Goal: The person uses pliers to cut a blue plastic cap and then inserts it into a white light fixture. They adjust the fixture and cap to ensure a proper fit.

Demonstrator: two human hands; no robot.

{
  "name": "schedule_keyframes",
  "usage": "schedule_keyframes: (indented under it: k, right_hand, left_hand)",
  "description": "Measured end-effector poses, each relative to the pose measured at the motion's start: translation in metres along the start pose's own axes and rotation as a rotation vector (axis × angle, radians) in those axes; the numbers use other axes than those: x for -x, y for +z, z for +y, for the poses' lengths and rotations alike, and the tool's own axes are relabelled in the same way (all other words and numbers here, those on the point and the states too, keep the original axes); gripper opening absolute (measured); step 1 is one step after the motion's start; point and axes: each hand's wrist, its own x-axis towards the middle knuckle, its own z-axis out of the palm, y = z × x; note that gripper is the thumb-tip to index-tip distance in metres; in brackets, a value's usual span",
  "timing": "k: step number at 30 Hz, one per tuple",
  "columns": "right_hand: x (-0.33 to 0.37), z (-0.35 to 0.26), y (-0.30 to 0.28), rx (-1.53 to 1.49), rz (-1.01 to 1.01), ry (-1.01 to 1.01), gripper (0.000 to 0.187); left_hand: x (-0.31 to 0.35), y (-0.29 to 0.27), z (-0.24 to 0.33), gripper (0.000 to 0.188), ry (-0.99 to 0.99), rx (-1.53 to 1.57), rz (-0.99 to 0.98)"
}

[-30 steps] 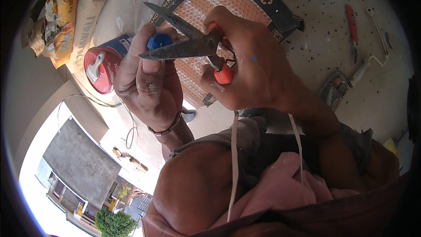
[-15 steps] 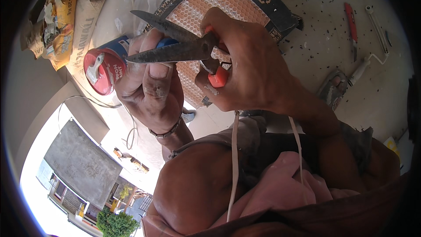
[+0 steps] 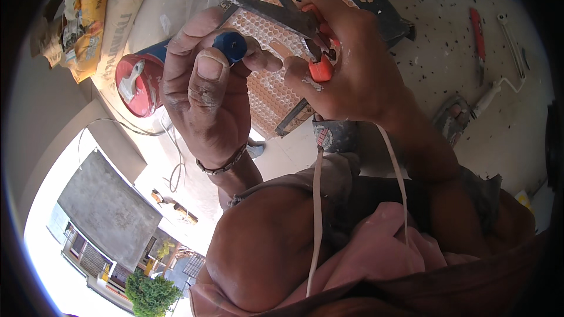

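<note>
A small dark blue round piece, like a cap [image 3: 231,47], is pinched between the thumb and fingers of my left hand [image 3: 202,97]. My right hand [image 3: 367,67] is wrapped round the red handles of dark metal shears [image 3: 279,14]. Their blades are apart and point up and left, beyond the blue piece and not touching it. Beneath both hands lies a flat carton with dark printed edges [image 3: 296,118] and bubble wrap over its orange-brown middle. Part of it is hidden by my hands.
At the left stands a paint bucket with a red lid [image 3: 147,91], a paintbrush [image 3: 130,82] lying on top. Torn yellow sacks [image 3: 88,29] are behind it. A red-handled knife [image 3: 477,38], a paint roller frame [image 3: 511,47] and dark scraps lie on the floor at right.
The shears have moved up and right, off the blue piece, with their blades still apart. My left hand has turned, so the blue piece's round end shows.
</note>
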Motion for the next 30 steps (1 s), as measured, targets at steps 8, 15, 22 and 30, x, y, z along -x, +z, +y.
schedule_keyframes:
  k: [8, 15, 22, 30]
  right_hand:
    - [0.0, -0.008, 0.002, 0.058, -0.066, 0.01, 0.034]
    - [-0.002, -0.01, 0.001, 0.141, -0.023, -0.055, 0.04]
    - [0.001, -0.011, 0.002, 0.297, -0.06, -0.074, 0.048]
    - [0.005, -0.007, 0.006, 0.27, -0.038, -0.064, 0.056]
  left_hand:
    - [0.007, 0.002, -0.004, 0.025, -0.04, 0.053, 0.079]
    - [0.011, 0.002, -0.003, 0.033, -0.041, -0.094, 0.05]
    - [0.014, 0.006, -0.002, 0.024, -0.007, -0.04, 0.113]
    - [0.019, 0.01, -0.007, 0.017, 0.003, -0.018, 0.198]
